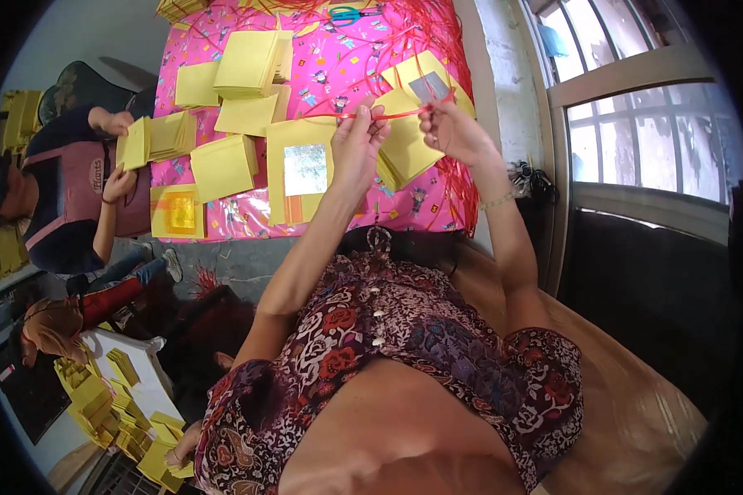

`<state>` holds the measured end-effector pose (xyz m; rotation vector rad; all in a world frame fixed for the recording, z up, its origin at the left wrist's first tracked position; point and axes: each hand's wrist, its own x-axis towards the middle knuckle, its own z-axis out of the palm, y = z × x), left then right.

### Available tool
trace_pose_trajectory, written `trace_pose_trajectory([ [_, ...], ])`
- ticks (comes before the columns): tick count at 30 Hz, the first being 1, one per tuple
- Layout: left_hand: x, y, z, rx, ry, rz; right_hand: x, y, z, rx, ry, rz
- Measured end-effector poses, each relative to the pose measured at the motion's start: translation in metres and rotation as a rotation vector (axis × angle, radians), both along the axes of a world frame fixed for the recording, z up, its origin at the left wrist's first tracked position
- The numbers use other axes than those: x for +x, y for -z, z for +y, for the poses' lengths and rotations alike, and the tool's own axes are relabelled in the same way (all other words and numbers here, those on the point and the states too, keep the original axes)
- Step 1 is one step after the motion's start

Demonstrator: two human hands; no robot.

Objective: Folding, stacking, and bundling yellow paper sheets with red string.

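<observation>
My left hand (360,142) and my right hand (457,134) are raised over the pink table, each pinching a strand of red plastic string (403,115). The string runs between the two hands at about the same height. Under my right hand lies a stack of yellow paper (413,153); a yellow sheet with a grey-silver square (428,87) is just beyond it. Beside my left wrist lies another yellow sheet with a shiny silver square (306,171).
Yellow paper stacks (248,62) fill the table's left half. Teal-handled scissors (344,14) lie at the far edge, and loose red strings (458,177) hang along the right edge. A co-worker (74,190) holds yellow papers at left; another person's hand (186,445) touches papers at lower left.
</observation>
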<state>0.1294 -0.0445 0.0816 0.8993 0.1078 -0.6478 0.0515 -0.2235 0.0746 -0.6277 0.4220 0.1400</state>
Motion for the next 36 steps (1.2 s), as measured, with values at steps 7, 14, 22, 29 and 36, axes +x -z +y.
trace_pose_trajectory([
  [7,-0.011,-0.002,-0.002,-0.002,-0.024,-0.046,0.003,-0.008,0.02,0.032,-0.006,-0.069],
  [14,-0.021,0.017,0.014,0.043,-0.026,0.019,0.002,0.009,0.001,-0.18,0.151,0.06],
  [22,-0.028,0.078,0.026,0.145,-0.06,0.317,0.003,0.072,-0.041,-1.112,0.131,0.248],
  [29,-0.023,0.091,0.031,0.163,-0.094,0.404,0.008,0.085,-0.04,-0.977,0.061,0.236],
  [36,-0.026,0.099,0.036,0.195,-0.064,0.441,0.012,0.093,-0.04,-0.91,0.019,0.229],
])
